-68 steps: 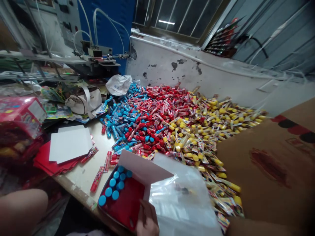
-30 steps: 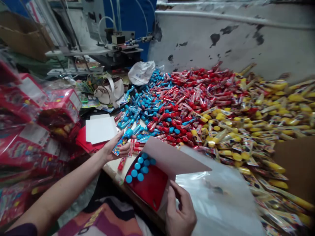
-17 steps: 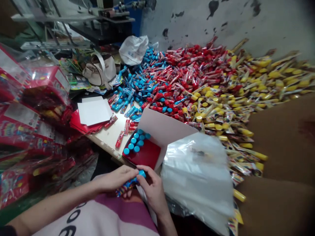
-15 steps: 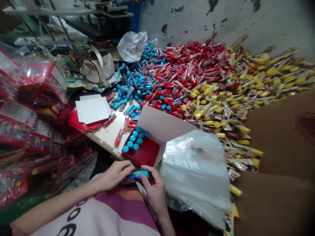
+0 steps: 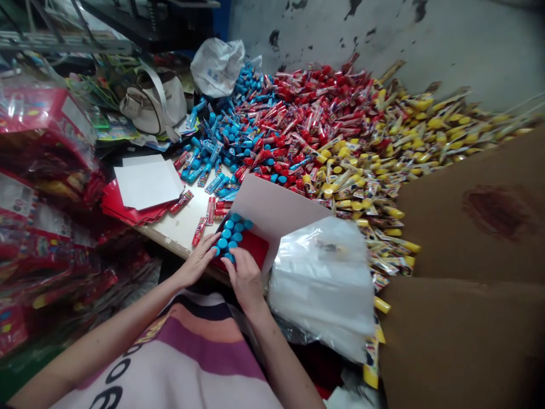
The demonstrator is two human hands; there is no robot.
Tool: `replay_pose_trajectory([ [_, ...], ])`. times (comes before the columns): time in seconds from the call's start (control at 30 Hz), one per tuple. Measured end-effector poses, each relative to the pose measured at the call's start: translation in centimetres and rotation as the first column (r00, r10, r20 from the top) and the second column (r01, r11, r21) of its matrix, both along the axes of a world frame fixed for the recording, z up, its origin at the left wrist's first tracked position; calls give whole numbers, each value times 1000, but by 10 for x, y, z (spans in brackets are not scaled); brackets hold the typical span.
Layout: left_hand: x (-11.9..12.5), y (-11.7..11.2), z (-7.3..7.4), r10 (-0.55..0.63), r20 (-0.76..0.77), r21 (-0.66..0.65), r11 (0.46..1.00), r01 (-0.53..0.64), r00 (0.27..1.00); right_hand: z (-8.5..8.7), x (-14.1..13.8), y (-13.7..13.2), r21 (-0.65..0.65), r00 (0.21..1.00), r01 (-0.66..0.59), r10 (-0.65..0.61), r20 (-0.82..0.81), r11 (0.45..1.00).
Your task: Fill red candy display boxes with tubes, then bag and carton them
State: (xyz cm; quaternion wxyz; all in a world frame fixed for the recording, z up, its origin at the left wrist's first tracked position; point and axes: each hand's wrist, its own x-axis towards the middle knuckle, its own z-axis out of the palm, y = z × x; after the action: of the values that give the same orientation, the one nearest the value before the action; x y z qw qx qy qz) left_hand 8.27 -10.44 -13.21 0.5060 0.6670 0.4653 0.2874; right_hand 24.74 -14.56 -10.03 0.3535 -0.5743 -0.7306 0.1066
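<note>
A red box (image 5: 256, 245) with a raised white flap (image 5: 272, 207) sits at the table's near edge, with several blue-capped tubes (image 5: 232, 230) standing upright in its left end. My left hand (image 5: 196, 262) lies against the box's left corner, its fingers stretched out and touching the caps. My right hand (image 5: 243, 278) is at the box's front, with its fingers pinched on a blue-capped tube (image 5: 229, 256) at the edge of the row.
A big heap of tubes covers the table: blue (image 5: 221, 142), red (image 5: 306, 119), yellow (image 5: 383, 147). A stack of clear plastic bags (image 5: 323, 278) lies right of the box. White cards on red sheets (image 5: 145, 182) lie left, and brown cardboard (image 5: 468, 238) right. Wrapped red packs (image 5: 38, 170) are stacked far left.
My left hand picked a blue-capped tube from the table and brought it to my lap, where both hands held it. Both hands have now moved up to the box with the tube.
</note>
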Motion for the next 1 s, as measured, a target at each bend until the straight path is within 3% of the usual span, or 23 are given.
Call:
replay_pose_trajectory([
  [0.13,-3,0,-4,7,31,-39,999,-5,1000,4,-5,-2,-27,1000,5,-5,4,1000],
  [0.27,-3,1,-4,23,30,-87,996,-20,999,2,-11,-6,37,993,33,-37,110,999],
  [0.5,-4,4,2,68,78,-137,989,-57,995,-4,-19,-6,39,987,-35,29,160,999],
  [0.57,-13,16,1,137,52,-121,984,-130,989,-9,-17,-6,4,995,-8,8,98,1000],
  [0.63,-23,35,-2,251,-67,-3,968,-252,966,-15,-15,-6,-20,999,14,-13,38,1000],
  [0.7,-33,58,-4,365,-271,199,927,-320,891,-18,-13,-7,-18,1000,6,-6,23,1000],
  [0.8,-38,91,-7,427,-588,403,891,-209,687,-21,-14,-10,-35,999,-27,28,39,999],
  [0.9,-34,112,-9,403,-762,433,899,-63,506,-21,-15,-16,-55,1000,-6,6,8,998],
  [1.0,-25,120,-9,357,-842,390,921,-1,404,-19,-7,-25,-29,990,128,-129,-63,991],
])
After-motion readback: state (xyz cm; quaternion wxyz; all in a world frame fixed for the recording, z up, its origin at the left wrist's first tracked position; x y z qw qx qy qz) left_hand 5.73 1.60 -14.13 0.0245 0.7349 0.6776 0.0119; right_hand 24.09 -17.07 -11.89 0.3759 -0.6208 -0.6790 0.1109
